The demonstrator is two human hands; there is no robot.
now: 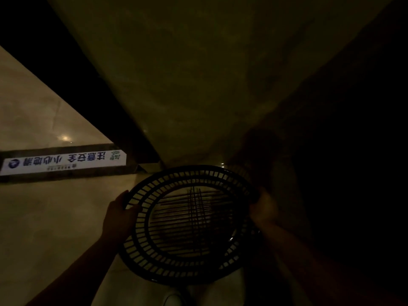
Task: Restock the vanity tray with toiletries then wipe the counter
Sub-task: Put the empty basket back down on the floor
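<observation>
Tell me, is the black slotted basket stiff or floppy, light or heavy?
The black basket is probably stiff: gripped only at opposite rims by the left hand and right hand, it shows no sag. Likely light: mostly slots.

One tray [141, 260], two hands [119, 217] [263, 208], one sign [64, 162], maybe shoe [174, 299].

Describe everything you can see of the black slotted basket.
The basket is black, oval, apparently plastic, with slotted sloping walls and a base of thin crossing bars. It looks empty, though the light is dim. Its open side faces the camera. The left hand grips its left rim, the right hand its right rim; nothing else visibly touches it.
</observation>
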